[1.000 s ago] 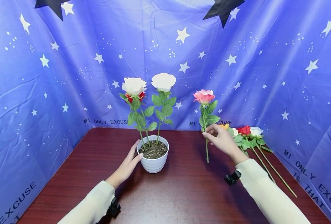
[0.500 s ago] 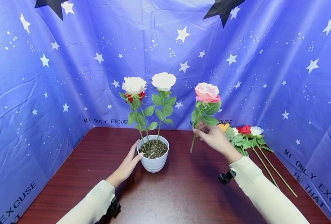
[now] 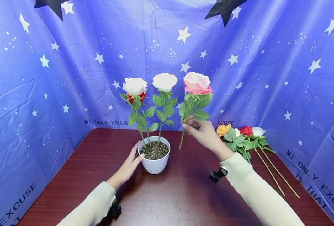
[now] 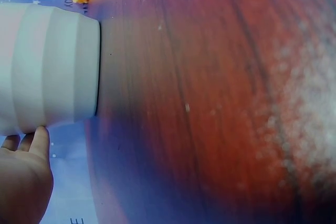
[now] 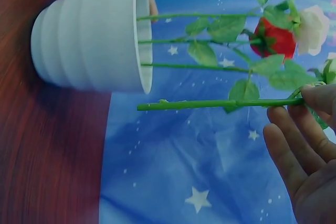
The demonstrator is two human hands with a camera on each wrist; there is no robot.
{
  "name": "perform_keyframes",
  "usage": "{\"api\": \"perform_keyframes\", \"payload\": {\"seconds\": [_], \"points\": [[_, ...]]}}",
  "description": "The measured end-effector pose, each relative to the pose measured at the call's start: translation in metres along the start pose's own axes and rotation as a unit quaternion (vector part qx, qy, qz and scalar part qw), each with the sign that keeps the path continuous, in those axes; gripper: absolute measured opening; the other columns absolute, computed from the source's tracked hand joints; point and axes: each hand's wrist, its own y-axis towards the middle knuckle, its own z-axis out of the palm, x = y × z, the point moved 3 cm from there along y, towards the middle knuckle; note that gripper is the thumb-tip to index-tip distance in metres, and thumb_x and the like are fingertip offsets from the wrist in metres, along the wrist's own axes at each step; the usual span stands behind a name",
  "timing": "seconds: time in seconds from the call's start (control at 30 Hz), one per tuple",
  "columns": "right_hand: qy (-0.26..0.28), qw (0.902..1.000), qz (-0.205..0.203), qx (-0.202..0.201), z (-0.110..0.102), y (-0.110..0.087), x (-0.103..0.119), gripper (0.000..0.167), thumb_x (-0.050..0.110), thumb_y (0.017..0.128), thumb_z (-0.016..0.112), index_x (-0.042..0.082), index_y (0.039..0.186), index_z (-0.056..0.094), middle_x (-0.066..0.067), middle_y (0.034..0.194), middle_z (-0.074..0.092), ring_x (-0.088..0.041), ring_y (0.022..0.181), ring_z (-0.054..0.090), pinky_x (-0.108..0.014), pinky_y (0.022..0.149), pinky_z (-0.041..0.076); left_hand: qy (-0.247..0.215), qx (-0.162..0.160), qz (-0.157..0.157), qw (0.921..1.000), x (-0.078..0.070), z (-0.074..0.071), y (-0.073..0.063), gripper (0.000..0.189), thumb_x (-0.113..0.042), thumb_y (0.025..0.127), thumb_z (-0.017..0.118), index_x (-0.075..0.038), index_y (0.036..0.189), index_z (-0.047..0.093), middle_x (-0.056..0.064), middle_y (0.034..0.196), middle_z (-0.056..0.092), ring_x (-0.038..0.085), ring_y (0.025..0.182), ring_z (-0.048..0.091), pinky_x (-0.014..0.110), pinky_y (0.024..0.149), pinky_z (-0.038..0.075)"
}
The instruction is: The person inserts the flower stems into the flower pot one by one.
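My left hand [image 3: 128, 166] rests against the left side of a white ribbed flowerpot [image 3: 155, 165], thumb at its rim and fingers extended along the wall. Soil [image 3: 155, 150] fills the pot, and in it stand a white rose [image 3: 135, 86], another white rose [image 3: 165, 82] and a red rose [image 3: 131, 99] partly hidden behind the first. Right of the pot, my right hand [image 3: 205, 135] pinches a pink rose [image 3: 197, 83] by its stem, upright and above the table. In the right wrist view, the bare stem end [image 5: 184, 105] points down beside the pot's rim.
On the right of the dark red table [image 3: 161, 201] lie several loose roses: an orange one [image 3: 223, 130], a red one [image 3: 246, 130] and white ones, with long stems toward the front. Blue starry cloth [image 3: 144, 44] hangs around the back and sides.
My right hand has carried the pink rose left toward the pot, and its bloom now stands higher. The left hand and the pot have stayed put. More of the orange rose shows.
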Motion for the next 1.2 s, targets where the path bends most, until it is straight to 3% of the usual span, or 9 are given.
{"api": "perform_keyframes", "payload": {"seconds": [0.43, 0.53, 0.7, 0.8, 1.0, 1.2], "points": [[0.075, 0.9972, 0.001, 0.009, 0.032, 0.011, 0.018, 0.02, 0.022, 0.098, 0.067, 0.002, 0.097, 0.069, -0.007, 0.1, 0.068, -0.022, 0.08, 0.07, -0.039, 0.072, 0.059, -0.01, 0.0, 0.002, 0.9999, 0.0, 0.002, 0.001, 0.066, -0.022, 0.108, 0.047, -0.007, 0.161, 0.011, 0.015, 0.165, 0.012, 0.027, 0.15, 0.01, 0.05, 0.119, 0.013], [0.088, 0.9961, 0.006, 0.01, 0.037, 0.012, 0.029, 0.018, 0.016, 0.099, 0.066, -0.002, 0.097, 0.068, -0.012, 0.1, 0.068, -0.031, 0.084, 0.071, -0.038, 0.074, 0.059, -0.013, -0.002, 0.004, 0.9999, 0.0, 0.001, 0.0, 0.067, -0.022, 0.107, 0.048, -0.007, 0.161, 0.011, 0.016, 0.165, 0.012, 0.029, 0.15, 0.011, 0.052, 0.119, 0.013], [0.118, 0.9929, 0.005, 0.011, 0.051, 0.015, 0.026, 0.017, 0.011, 0.099, 0.064, -0.006, 0.099, 0.067, -0.017, 0.103, 0.067, -0.04, 0.087, 0.069, -0.041, 0.077, 0.059, -0.012, -0.005, 0.0, 0.9999, -0.001, -0.001, -0.001, 0.066, -0.022, 0.108, 0.047, -0.01, 0.161, 0.011, 0.015, 0.165, 0.012, 0.028, 0.15, 0.012, 0.048, 0.118, 0.015], [0.13, 0.9915, -0.005, 0.005, 0.058, 0.015, 0.02, 0.017, 0.014, 0.099, 0.065, -0.002, 0.099, 0.067, -0.017, 0.102, 0.069, -0.041, 0.086, 0.069, -0.046, 0.077, 0.059, -0.013, -0.003, -0.002, 0.9999, -0.002, 0.0, -0.001, 0.065, -0.022, 0.108, 0.047, -0.011, 0.161, 0.011, 0.014, 0.166, 0.012, 0.027, 0.15, 0.012, 0.045, 0.117, 0.016], [0.106, 0.994, -0.02, -0.017, 0.071, 0.018, 0.017, 0.015, 0.02, 0.098, 0.068, 0.006, 0.102, 0.068, -0.009, 0.094, 0.072, -0.024, 0.077, 0.071, -0.037, 0.071, 0.06, -0.011, -0.001, 0.001, 0.9999, -0.001, 0.0, 0.0, 0.066, -0.022, 0.108, 0.047, -0.01, 0.161, 0.011, 0.014, 0.166, 0.012, 0.028, 0.15, 0.012, 0.046, 0.118, 0.015], [0.093, 0.9953, -0.019, -0.017, 0.087, 0.021, 0.014, 0.018, 0.021, 0.098, 0.068, 0.004, 0.104, 0.07, -0.004, 0.093, 0.073, -0.026, 0.076, 0.071, -0.035, 0.072, 0.058, -0.013, -0.002, 0.003, 0.9999, 0.001, 0.002, 0.0, 0.065, -0.023, 0.108, 0.047, -0.011, 0.161, 0.011, 0.014, 0.165, 0.012, 0.028, 0.15, 0.012, 0.048, 0.118, 0.014]]}}
